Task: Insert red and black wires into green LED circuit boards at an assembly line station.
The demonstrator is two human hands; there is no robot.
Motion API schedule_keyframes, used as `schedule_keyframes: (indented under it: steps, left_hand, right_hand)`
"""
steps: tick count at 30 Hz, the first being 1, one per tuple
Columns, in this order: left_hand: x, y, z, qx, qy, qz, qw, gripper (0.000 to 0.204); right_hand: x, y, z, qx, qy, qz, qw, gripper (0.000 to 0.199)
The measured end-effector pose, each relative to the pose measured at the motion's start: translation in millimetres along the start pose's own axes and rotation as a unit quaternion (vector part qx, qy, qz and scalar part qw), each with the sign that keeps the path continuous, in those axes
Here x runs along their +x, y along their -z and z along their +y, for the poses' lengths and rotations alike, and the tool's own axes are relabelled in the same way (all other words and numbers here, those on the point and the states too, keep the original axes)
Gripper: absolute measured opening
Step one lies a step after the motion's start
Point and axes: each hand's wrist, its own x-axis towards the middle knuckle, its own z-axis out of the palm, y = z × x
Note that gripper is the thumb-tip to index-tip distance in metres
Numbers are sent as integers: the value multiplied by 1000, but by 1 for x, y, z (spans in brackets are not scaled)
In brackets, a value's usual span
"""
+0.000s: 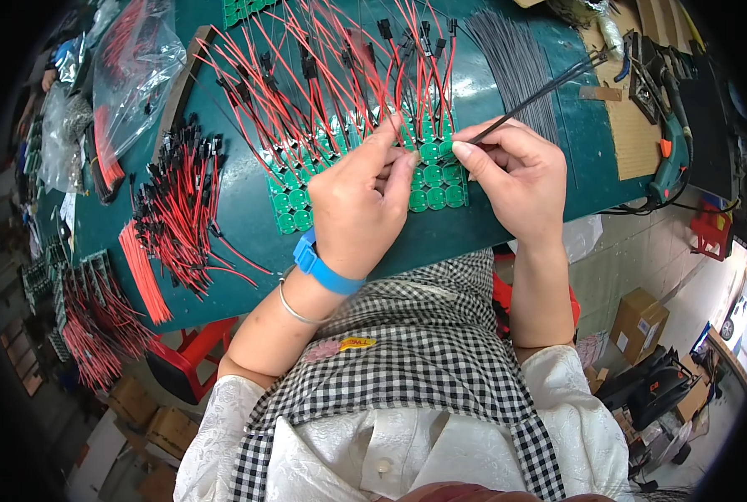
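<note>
A green panel of small round circuit boards (434, 198) lies on the table in front of me, with many red and black wires (306, 105) standing up from it, some ending in black connectors. Over the middle of the panel, my left hand (363, 184) has its thumb and fingers closed in a pinch; what lies between them is hidden. My right hand (515, 171) is closed on a few thin black wires (549, 90), which stick out toward the upper right. Its thumb and fingertip meet at the panel's right part, close to the left fingertips.
Loose black wires (515, 63) lie fanned out at the back. At left are a pile of connector leads (181, 209), cut red wires (145, 272) and a clear plastic bag (135, 71). A green-handled tool (670, 159) with a cable sits at the right table edge.
</note>
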Motion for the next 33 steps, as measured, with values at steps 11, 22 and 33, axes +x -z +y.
schedule_keyframes:
  steps: [11,22,33]
  left_hand:
    - [9,17,34,-110,117,-47,986,16]
    - [12,-5,17,-81,57,-22,995,10]
    - [8,-10,12,-6,3,-25,1000,13]
  right_hand:
    - [1,2,2,-76,29,20,996,9]
    - [7,-6,-7,-122,46,-22,991,16]
    - [1,9,-9,-67,-44,14,997,14]
